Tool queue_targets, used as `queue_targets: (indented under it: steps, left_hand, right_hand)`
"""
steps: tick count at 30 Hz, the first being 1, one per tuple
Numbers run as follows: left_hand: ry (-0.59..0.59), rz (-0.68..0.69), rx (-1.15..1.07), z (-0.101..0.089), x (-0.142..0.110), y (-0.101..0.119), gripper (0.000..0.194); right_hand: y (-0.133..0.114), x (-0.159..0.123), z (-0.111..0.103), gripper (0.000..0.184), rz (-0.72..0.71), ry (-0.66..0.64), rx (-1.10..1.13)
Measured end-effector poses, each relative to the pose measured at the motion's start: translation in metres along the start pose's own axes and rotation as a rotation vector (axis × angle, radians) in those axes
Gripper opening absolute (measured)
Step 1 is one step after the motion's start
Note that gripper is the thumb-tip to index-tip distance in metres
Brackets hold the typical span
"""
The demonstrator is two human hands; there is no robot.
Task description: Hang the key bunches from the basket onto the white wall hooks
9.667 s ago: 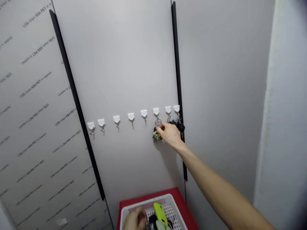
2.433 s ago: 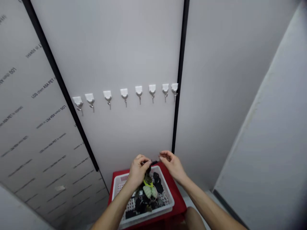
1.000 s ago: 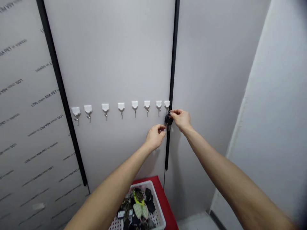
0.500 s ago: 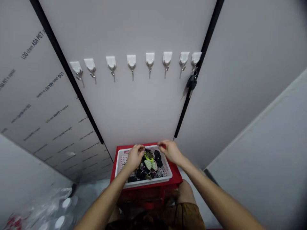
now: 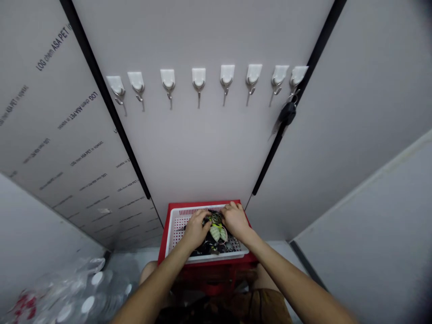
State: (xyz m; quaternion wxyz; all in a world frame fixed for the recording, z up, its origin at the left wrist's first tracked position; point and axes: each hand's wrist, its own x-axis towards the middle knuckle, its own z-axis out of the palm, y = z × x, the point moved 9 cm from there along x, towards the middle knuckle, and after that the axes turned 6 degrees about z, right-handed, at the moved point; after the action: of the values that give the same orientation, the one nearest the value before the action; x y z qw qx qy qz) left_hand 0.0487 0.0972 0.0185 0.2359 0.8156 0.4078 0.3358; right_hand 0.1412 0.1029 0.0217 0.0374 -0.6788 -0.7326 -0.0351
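Note:
A white plastic basket holds a pile of key bunches, among them a round bronze-coloured key ornament and a pale green leaf-shaped charm. My left hand is in the basket, thumb and fingers curled around dark keys left of the ornament. My right hand reaches in from the other side, its bent fingertips at the ornament's right edge; what they pinch is hidden. Above, a black key hangs by its ring from the rightmost white hook.
A row of several white adhesive hooks runs across the grey cabinet door between two black handle strips. Under the basket stands a red stool. Clear plastic bottles stand on the floor at lower left.
Earlier keys on the right-hand hooks were gone by 2.4 s ago. A black key was then hung on the rightmost hook. Both my hands have since come down into the basket.

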Motion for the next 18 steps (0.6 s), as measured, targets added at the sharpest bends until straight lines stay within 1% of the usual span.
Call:
queue_targets:
  steps: [5, 9, 12, 14, 16, 18]
  left_hand:
    - [0.000, -0.013, -0.040, -0.002, -0.001, -0.002, 0.019]
    - [0.000, -0.012, -0.061, -0.003, -0.001, -0.004, 0.017]
    - [0.007, -0.024, -0.062, -0.004, 0.001, -0.004, 0.015]
    - [0.053, -0.036, -0.064, -0.009, 0.002, -0.001, 0.016]
    - [0.117, -0.029, -0.087, -0.016, 0.003, 0.007, 0.018]
    - [0.146, -0.015, -0.154, -0.020, 0.006, 0.016, 0.021]
  right_hand:
    - [0.001, 0.002, -0.005, 0.019, 0.021, -0.003, 0.018]
    - [0.014, 0.002, -0.020, 0.018, 0.086, 0.021, 0.142]
    - [0.025, 0.000, -0.037, 0.021, 0.112, 0.055, 0.362]
    - [0.029, -0.002, -0.051, 0.021, 0.113, 0.094, 0.547]
    - [0.031, -0.004, -0.063, 0.019, 0.110, 0.131, 0.747]
    - [0.030, -0.006, -0.072, 0.016, 0.100, 0.140, 0.943]
